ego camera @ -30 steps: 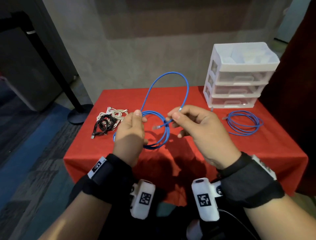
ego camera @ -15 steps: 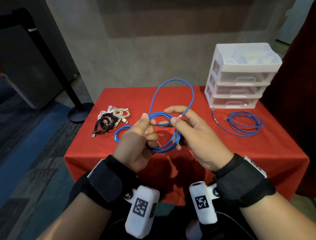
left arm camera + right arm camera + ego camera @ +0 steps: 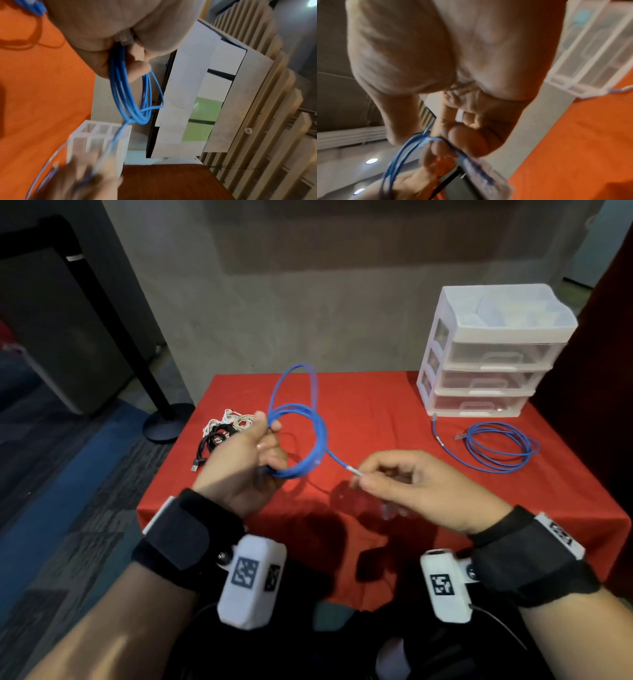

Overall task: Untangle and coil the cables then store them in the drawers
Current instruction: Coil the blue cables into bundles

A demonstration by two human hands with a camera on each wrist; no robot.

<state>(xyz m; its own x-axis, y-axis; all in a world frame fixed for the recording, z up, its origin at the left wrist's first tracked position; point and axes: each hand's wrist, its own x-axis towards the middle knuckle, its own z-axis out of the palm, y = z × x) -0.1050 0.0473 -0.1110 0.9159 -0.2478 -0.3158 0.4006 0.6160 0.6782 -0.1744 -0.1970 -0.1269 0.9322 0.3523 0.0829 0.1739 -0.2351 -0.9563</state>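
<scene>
My left hand (image 3: 260,446) grips a coil of blue cable (image 3: 317,436) above the red table (image 3: 376,412); its loops (image 3: 125,92) hang from my curled fingers in the left wrist view. One tall loop stands up behind the coil. My right hand (image 3: 363,475) pinches the cable's free end near its plug, drawn out to the right of the coil. In the right wrist view the blue cable (image 3: 397,159) is blurred below my fingers. A second blue cable (image 3: 496,450) lies coiled on the table at right. The white drawer unit (image 3: 493,354) stands at the back right, drawers closed.
A tangle of black and white cables (image 3: 222,433) lies on the table's left side. A black post with a round base (image 3: 164,422) stands on the floor left of the table. A grey wall runs behind the table.
My right hand has pulled the cable end out to the right, away from the coil. My left hand has kept hold of the coil, and the tall loop has become narrower.
</scene>
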